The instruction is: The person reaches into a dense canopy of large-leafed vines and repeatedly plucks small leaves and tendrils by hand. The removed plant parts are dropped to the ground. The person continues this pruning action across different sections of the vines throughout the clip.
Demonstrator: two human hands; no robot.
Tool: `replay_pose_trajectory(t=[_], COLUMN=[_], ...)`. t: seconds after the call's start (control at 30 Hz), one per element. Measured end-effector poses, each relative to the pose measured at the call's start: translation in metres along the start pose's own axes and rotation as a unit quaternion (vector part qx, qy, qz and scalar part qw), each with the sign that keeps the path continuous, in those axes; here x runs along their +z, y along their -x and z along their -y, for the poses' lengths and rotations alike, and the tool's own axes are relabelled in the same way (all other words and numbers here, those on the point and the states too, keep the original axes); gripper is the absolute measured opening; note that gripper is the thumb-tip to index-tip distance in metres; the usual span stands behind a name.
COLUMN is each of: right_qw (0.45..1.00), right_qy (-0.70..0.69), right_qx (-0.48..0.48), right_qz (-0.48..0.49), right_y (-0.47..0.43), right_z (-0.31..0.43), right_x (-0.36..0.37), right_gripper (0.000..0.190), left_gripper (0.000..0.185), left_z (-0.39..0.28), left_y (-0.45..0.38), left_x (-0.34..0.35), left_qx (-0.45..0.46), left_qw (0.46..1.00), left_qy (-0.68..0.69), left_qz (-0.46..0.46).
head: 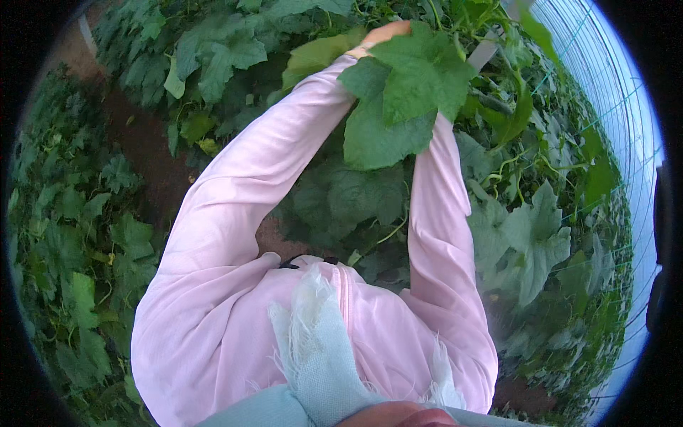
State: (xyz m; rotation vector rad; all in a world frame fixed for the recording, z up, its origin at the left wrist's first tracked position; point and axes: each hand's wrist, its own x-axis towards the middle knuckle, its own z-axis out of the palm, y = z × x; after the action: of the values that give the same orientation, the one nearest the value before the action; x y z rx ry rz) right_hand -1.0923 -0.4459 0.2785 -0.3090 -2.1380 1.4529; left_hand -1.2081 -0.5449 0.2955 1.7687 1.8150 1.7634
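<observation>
Both my arms, in pale pink sleeves, reach up among broad green leaves of a climbing vine. My left hand [386, 33] shows at the top centre only as a wrist and the back of the hand; its fingers are hidden behind a large lobed leaf [424, 80]. That leaf and another broad leaf [384, 133] under it hang over the ends of both arms. My right hand is hidden behind these leaves, past the cuff of the sleeve. Whether either hand holds anything cannot be seen.
Green netting [600, 120] carries vines along the right side, with curling tendrils and a grey flat bar [484, 50] near the top. Dense foliage [64, 213] fills the left, beyond a strip of brown soil [152, 155]. More leaves [533, 240] stand close to the right sleeve.
</observation>
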Motion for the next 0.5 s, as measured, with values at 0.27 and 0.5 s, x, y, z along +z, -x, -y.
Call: replay_pose_trajectory(t=[0.27, 0.5], right_qw=[1.000, 0.995], right_qy=[0.015, 0.093], right_qx=[0.008, 0.034], right_qz=[-0.003, 0.005], right_y=[-0.012, -0.012], right_z=[0.001, 0.030], right_x=[-0.007, -0.007], right_gripper=[0.037, 0.037], left_gripper=[0.046, 0.024], left_z=[-0.051, -0.015], left_y=[0.014, -0.008], left_x=[0.005, -0.021], left_qx=[-0.058, 0.048], left_qw=[0.986, 0.998], left_qy=[-0.152, 0.022], left_qz=[0.047, -0.033])
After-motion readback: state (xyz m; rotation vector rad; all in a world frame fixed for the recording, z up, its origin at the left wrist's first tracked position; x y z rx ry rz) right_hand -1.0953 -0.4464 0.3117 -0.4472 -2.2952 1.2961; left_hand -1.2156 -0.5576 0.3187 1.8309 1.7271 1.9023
